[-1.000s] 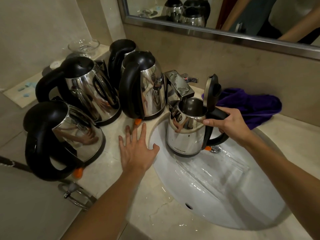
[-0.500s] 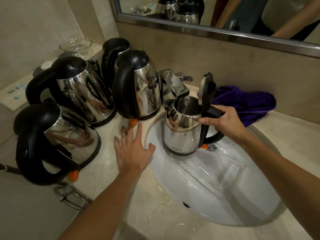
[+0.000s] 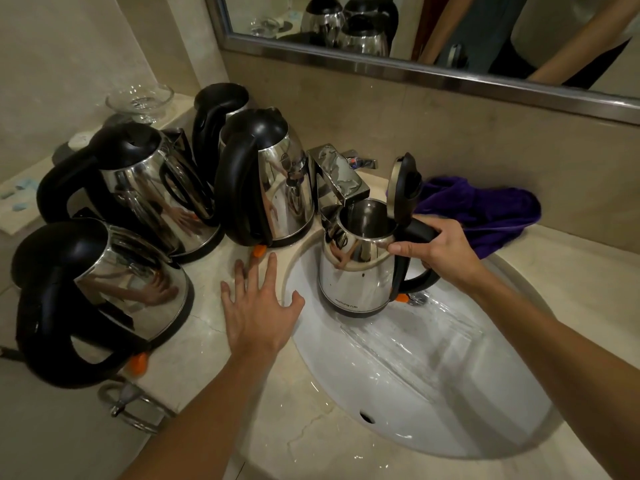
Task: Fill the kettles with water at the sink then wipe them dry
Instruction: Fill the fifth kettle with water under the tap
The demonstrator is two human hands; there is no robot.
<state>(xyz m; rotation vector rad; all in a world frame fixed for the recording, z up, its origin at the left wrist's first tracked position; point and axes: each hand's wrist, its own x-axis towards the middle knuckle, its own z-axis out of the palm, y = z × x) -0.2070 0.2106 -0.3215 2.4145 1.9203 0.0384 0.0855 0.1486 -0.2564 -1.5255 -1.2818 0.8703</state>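
A steel kettle (image 3: 356, 275) with its black lid flipped up stands inside the white sink (image 3: 433, 382), right under the chrome faucet (image 3: 337, 178). My right hand (image 3: 440, 251) grips its black handle. My left hand (image 3: 258, 306) rests flat with spread fingers on the counter at the sink's left rim, holding nothing. Several closed steel kettles stand on the counter to the left: one (image 3: 277, 188) beside the faucet, one (image 3: 152, 188) further left, one (image 3: 114, 289) nearest me. A purple cloth (image 3: 485, 209) lies behind the sink on the right.
A fourth kettle (image 3: 218, 109) stands at the back by the wall. A glass dish (image 3: 140, 98) sits in the far left corner. A chrome towel ring (image 3: 128, 403) hangs below the counter's front edge. The mirror (image 3: 415, 32) runs above the backsplash. Water wets the basin and counter.
Both hands and the kettle keep their places. Only the camera view has shifted slightly.
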